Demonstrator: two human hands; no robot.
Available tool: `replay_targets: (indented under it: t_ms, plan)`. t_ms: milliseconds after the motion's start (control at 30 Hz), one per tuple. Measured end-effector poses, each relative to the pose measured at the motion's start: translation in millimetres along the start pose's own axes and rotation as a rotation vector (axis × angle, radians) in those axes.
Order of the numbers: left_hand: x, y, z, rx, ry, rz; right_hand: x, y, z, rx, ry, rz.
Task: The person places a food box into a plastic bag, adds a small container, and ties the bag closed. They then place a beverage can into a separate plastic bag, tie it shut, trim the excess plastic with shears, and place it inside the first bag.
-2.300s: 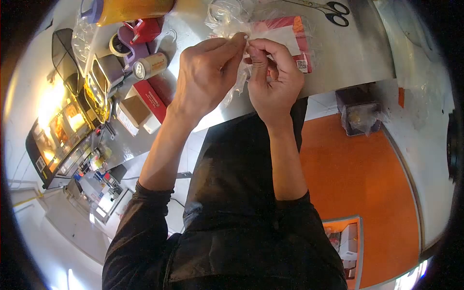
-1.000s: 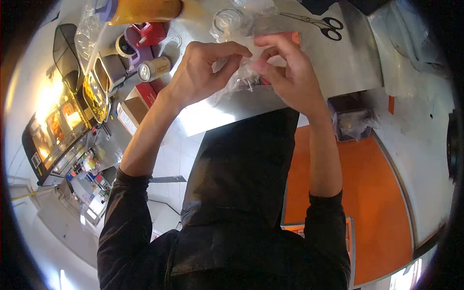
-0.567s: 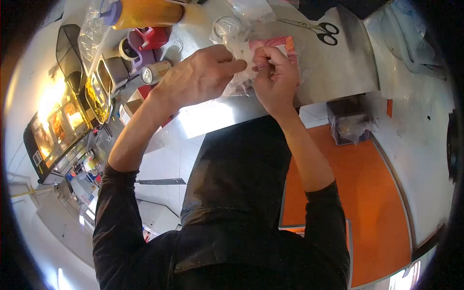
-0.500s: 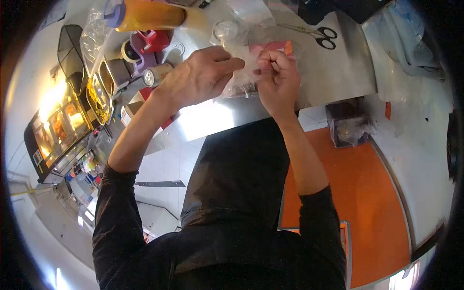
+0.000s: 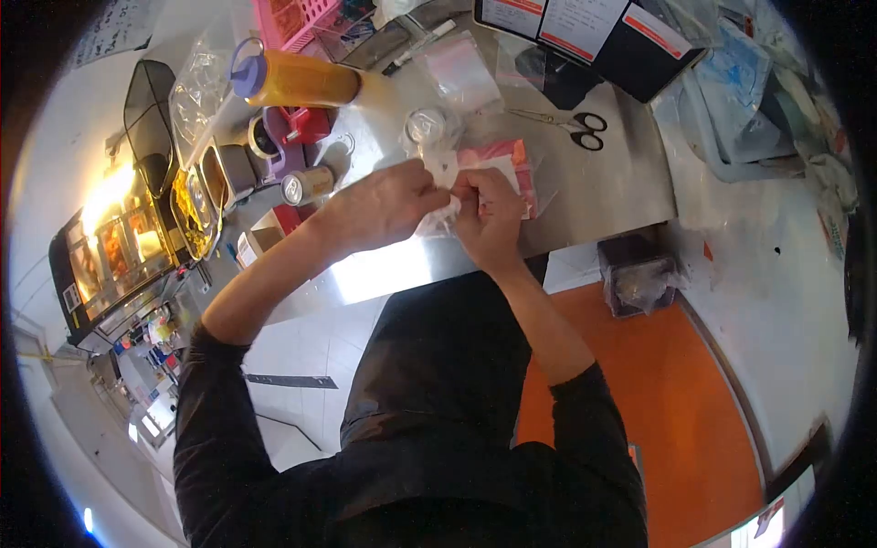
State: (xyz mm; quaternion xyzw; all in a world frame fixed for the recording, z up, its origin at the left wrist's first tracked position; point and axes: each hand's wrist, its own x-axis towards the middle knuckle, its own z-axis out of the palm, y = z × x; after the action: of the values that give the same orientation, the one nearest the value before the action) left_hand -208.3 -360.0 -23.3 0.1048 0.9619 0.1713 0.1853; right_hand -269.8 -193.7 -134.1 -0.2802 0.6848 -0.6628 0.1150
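My left hand and my right hand nearly meet over the near edge of the metal counter. Both have curled fingers pinching a clear plastic bag, whose gathered part shows between them. Just beyond my right hand lies a pink and red packet with a white patch, inside clear plastic. A round clear container stands behind my left hand. Black-handled scissors rest on the counter to the right.
An orange bottle with a purple cap, a can and a tape roll are at the left. Clear bags, a marker and a black folder lie at the back. A bin stands below right.
The view has shifted, showing more of the counter's back. My hands have come closer together, and gathered plastic now shows between them.
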Motion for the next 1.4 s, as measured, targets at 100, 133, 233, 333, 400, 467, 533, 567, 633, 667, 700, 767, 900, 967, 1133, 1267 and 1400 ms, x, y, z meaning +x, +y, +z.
replay_targets:
  t_ms: [100, 133, 233, 333, 400, 467, 533, 567, 633, 667, 700, 767, 900, 967, 1133, 1267, 1400]
  plan:
    - [1.7, 0.0, -1.5, 0.142, -0.115, 0.129, -4.4, 12.6, 7.4, 0.022, 0.054, -0.010]
    - [1.2, 0.0, -2.4, 0.175, -0.147, 0.146, -5.5, 15.5, 7.3, 0.046, 0.082, 0.058]
    - [-2.0, 0.7, 3.9, -0.022, -0.011, 0.096, -5.9, 22.4, -5.4, 0.195, 0.094, 0.252]
    - [-8.1, 11.4, 1.9, -0.344, 0.217, -0.097, 7.1, -1.0, -28.1, 0.337, 0.003, 0.320]
    - [-12.7, 14.4, 7.2, -0.531, 0.366, -0.273, 19.7, -48.2, -39.2, 0.229, -0.023, 0.212]
    - [-12.5, 22.7, 12.0, -0.607, 0.451, -0.413, 22.9, -62.9, -36.6, 0.123, -0.206, 0.065]
    - [-10.6, 29.7, 21.1, -0.659, 0.508, -0.489, 24.2, -63.9, -36.2, -0.014, -0.345, -0.040]
    - [-10.5, 31.9, 20.8, -0.669, 0.498, -0.557, 23.2, -51.7, -33.5, -0.093, -0.397, -0.071]
    - [-12.7, 30.1, 34.8, -0.601, 0.574, -0.530, 23.8, -37.2, -32.5, -0.196, -0.503, -0.119]
    - [-13.8, 27.3, 42.8, -0.564, 0.617, -0.524, 26.4, -31.9, -32.4, -0.218, -0.556, -0.135]
    - [-14.4, 29.2, 43.9, -0.580, 0.627, -0.538, 28.9, -28.0, -32.1, -0.239, -0.609, -0.148]
    - [-15.2, 35.4, 42.3, -0.565, 0.674, -0.563, 35.5, -17.2, -30.8, -0.378, -0.684, -0.181]
    - [-9.1, 50.2, 38.9, -0.436, 0.688, -0.609, 53.5, -44.1, -24.9, -0.714, -0.679, -0.432]
    - [-3.5, 56.2, 44.9, -0.349, 0.709, -0.647, 65.0, -38.6, -24.7, -0.590, -0.795, -0.315]
    - [5.5, 67.4, 51.1, -0.131, 0.846, -0.615, 88.6, -11.2, -25.3, -0.395, -1.005, -0.367]
    - [8.6, 71.5, 56.2, -0.187, 0.826, -0.689, 102.6, -13.1, -29.1, -0.338, -1.137, -0.486]
    - [8.1, 80.4, 73.4, -0.169, 0.830, -0.746, 153.4, -29.1, -25.2, -0.181, -1.430, -0.635]
